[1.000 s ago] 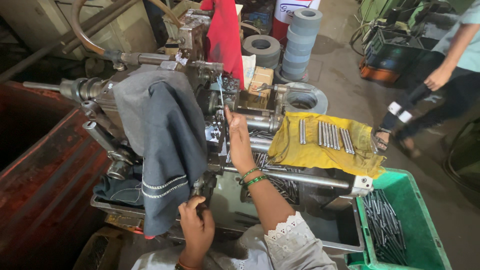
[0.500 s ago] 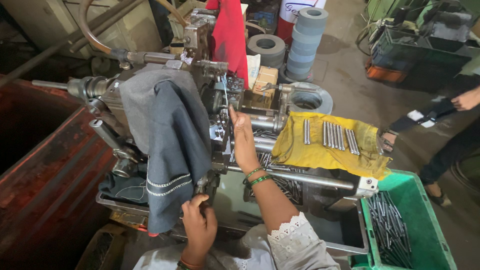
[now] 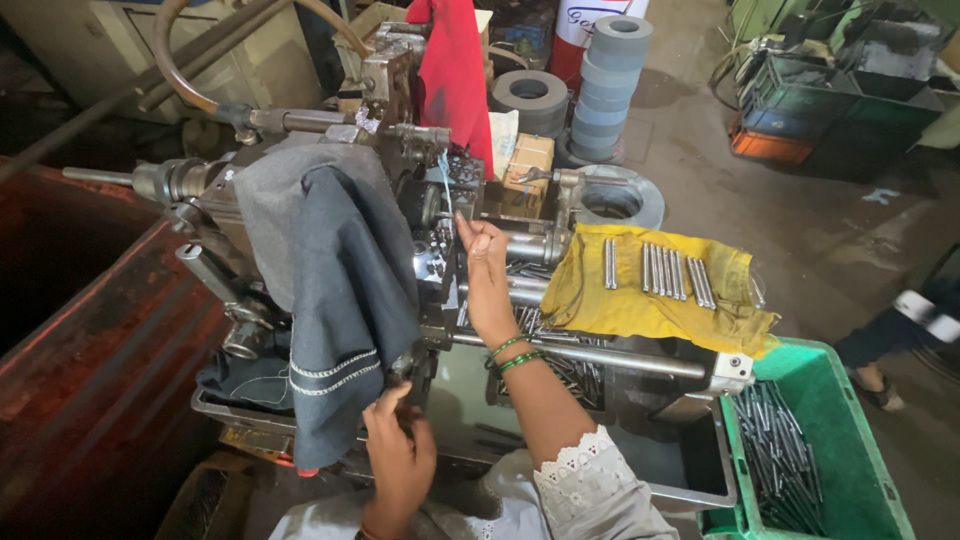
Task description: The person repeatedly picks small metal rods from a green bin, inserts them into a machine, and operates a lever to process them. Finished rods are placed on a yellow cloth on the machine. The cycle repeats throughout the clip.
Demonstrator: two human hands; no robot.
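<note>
My right hand [image 3: 484, 270], with green bangles at the wrist, reaches into the middle of a grey metal machine [image 3: 440, 200]. Its fingertips are pinched on a thin metal rod at the machine's holder. Lower down, my left hand [image 3: 398, 452] is closed around a dark lever handle [image 3: 407, 368] at the machine's front, just under a grey cloth [image 3: 335, 280] draped over the left side. Right of my right hand, a yellow cloth [image 3: 600, 310] carries several metal rods [image 3: 662, 270] laid side by side.
A green crate [image 3: 850, 400] at lower right holds several dark rods [image 3: 785, 462]. A red cloth [image 3: 455, 70] hangs at the top. Grey grinding wheels [image 3: 612, 70] are stacked behind. A rusty red bin [image 3: 100, 350] stands left. Another person's sandalled foot [image 3: 878, 388] is at the right.
The other person at the right has walked off until only a foot and leg remain in view. My hands stay at the lever and the holder.
</note>
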